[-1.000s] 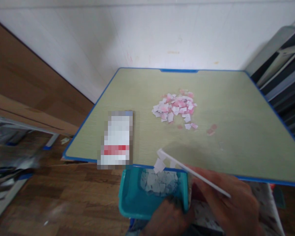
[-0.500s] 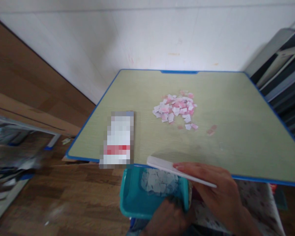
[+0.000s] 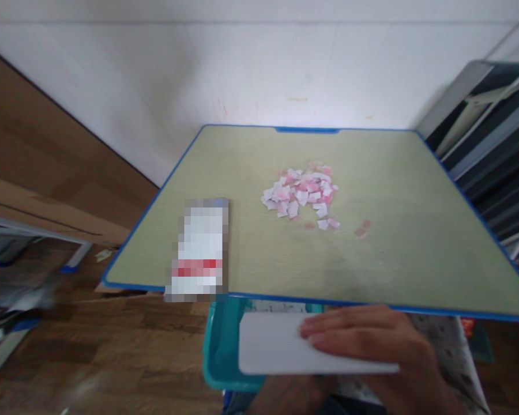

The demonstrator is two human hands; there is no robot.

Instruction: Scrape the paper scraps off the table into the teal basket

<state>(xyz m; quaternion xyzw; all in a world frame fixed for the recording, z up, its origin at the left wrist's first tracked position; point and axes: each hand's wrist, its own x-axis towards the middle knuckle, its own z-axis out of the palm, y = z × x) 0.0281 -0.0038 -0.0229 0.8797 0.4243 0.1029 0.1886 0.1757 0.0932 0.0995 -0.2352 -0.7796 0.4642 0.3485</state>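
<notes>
I face one blue-edged counter [image 3: 393, 173], with one teal bin [image 3: 216, 377] below its near edge. One oblong item [image 3: 201, 248], pixelated, lies toward the counter's left. My right grip [image 3: 380, 340] grasps one white card [image 3: 272, 346] above the bin; my left grip [image 3: 289, 396] is mostly hidden beneath, its state I cannot tell. One heap of pink-and-white paper scraps [image 3: 300, 193], too many to count, lies mid-counter; two pink flecks [image 3: 362, 231] sit right of it.

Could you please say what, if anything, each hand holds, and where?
Right hand: a flat white piece, by its right part. Left hand: cannot tell, partly hidden.
</notes>
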